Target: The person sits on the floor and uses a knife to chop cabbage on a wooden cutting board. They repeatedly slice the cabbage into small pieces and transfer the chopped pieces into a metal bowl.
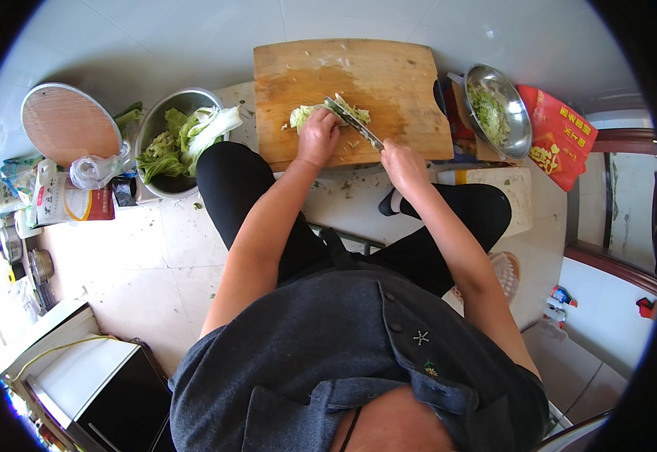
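A wooden cutting board point(345, 62) lies before me, with a damp dark patch across its middle. On it is a pile of pale green leaf cabbage point(303, 114), probably napa cabbage. My left hand point(320, 135) presses down on the cabbage with curled fingers, close beside the blade. In my right hand point(404, 166) is the handle of a kitchen knife point(356, 121); its blade slants up and left across the cabbage. Cut pieces point(357, 114) lie just right of the blade. My fingers hide part of the cabbage and the knife handle.
Left of the board stands a metal basin point(161, 192) with cabbage leaves point(204, 133). A round board point(71, 124) leans against the wall near plastic packages point(68, 198). At right, a tilted steel bowl point(518, 124) holds shredded greens point(489, 113), beside a red bag point(560, 135).
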`<state>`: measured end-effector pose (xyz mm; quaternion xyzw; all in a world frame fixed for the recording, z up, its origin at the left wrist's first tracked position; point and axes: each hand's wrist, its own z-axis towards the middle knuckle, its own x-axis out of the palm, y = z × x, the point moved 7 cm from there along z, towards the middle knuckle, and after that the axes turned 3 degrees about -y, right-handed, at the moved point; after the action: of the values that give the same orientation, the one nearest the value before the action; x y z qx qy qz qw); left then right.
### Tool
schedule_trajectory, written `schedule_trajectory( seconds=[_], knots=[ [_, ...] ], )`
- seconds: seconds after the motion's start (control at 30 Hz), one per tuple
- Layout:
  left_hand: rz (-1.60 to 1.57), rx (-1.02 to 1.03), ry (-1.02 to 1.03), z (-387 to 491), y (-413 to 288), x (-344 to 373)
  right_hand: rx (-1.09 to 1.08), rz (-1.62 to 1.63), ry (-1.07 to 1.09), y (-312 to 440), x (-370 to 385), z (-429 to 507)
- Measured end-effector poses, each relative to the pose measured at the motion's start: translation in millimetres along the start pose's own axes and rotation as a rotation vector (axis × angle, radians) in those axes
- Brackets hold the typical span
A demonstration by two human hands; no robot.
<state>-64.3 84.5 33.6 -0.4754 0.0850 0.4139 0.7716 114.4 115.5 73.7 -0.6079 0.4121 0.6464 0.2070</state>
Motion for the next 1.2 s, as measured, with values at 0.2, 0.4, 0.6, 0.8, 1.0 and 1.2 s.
schedule_trajectory(
  seconds=[0.2, 0.4, 0.6, 0.8, 1.0, 1.2],
  knots=[
    [-0.009, -0.003, 0.001, -1, 0, 1, 0.023, 0.025, 0.061, 5, -10, -4],
    [-0.01, -0.02, 0.025, -1, 2, 2, 0.041, 0.003, 0.068, 16, 14, 29],
    [0.102, 0.036, -0.066, 5, -13, -14, 0.01, 0.076, -0.032, 19, 28, 44],
    [0.077, 0.008, -0.027, 3, 1, -12, 0.038, 0.04, 0.032, 6, 7, 9],
    [0.046, 0.021, -0.032, 1, 1, -10, 0.007, 0.045, 0.023, 16, -12, -1],
    [0.047, 0.016, -0.039, -1, 2, -9, 0.032, 0.035, 0.08, 24, 5, 19]
  ],
)
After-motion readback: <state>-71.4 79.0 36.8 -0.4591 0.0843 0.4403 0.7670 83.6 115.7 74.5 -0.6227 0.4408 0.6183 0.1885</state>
